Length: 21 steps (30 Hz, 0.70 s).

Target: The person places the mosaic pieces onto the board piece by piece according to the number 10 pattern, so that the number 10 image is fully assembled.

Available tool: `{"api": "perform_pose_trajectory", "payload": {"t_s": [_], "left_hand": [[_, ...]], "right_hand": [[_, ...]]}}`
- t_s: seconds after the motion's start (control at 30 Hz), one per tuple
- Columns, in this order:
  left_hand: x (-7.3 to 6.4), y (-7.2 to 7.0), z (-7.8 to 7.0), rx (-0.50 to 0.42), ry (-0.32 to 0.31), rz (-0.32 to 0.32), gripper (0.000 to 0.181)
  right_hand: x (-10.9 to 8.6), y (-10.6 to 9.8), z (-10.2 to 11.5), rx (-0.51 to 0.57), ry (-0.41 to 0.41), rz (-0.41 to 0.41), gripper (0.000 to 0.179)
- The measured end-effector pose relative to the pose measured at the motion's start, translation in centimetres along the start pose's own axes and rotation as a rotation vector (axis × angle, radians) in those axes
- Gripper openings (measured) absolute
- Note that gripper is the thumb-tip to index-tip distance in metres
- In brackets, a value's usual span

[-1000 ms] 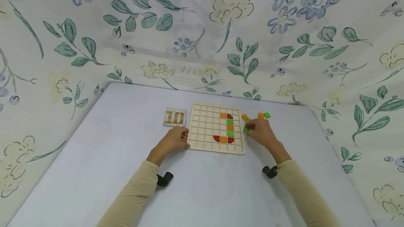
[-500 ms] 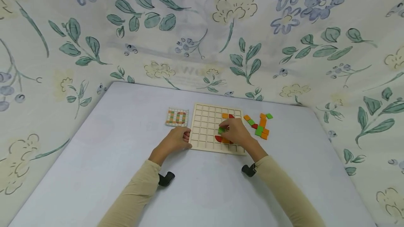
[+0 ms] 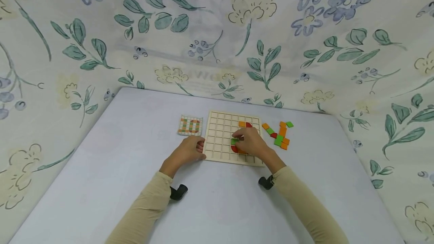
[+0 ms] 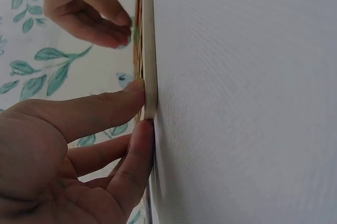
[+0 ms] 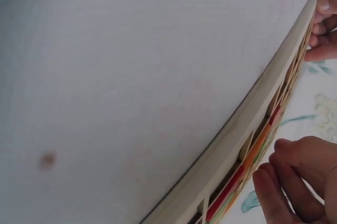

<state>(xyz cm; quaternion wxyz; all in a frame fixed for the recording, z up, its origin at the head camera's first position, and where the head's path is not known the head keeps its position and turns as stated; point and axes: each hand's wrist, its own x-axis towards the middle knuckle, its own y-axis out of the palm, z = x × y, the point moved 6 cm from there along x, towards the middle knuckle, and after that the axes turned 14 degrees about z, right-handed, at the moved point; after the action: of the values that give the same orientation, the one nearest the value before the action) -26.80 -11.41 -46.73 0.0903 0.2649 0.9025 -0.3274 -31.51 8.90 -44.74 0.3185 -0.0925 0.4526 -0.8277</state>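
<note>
Probably light and stiff, the green tile, twelve o'clock of the red piece, suits the edge pinch of my nearly closed right hand, my left hand gripping the board at eight.

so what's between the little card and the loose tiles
In the head view, the wooden grid board, with some tiles set in it and the right hand over it.

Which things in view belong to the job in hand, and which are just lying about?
Job, apparently:
light wooden square grid board, gripped by the left hand
green square tile, at the right hand
small printed colour-pattern card, likely the guide
loose orange, green and red flat tiles, likely supply

Just surroundings:
white tabletop
floral-patterned backdrop
black wrist-worn devices
</note>
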Motion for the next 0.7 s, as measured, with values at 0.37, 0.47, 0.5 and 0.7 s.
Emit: {"api": "perform_pose_trajectory", "payload": {"t_s": [0.37,0.47,0.5,0.7], "left_hand": [[0.1,0.0,0.1,0.007,0.01,-0.007,0.059],[0.2,0.0,0.1,0.006,0.011,-0.008,0.059],[0.2,0.0,0.1,0.007,0.01,-0.008,0.059],[0.1,0.0,0.1,0.015,0.005,-0.009,0.06]], "right_hand": [[0.4,0.4,0.3,-0.058,-0.002,0.011,0.016],[0.4,0.4,0.4,-0.07,-0.006,0.017,0.016],[0.3,0.4,0.4,-0.069,-0.01,0.019,0.016],[-0.4,-0.7,-0.4,-0.043,-0.013,-0.005,0.018]]}}
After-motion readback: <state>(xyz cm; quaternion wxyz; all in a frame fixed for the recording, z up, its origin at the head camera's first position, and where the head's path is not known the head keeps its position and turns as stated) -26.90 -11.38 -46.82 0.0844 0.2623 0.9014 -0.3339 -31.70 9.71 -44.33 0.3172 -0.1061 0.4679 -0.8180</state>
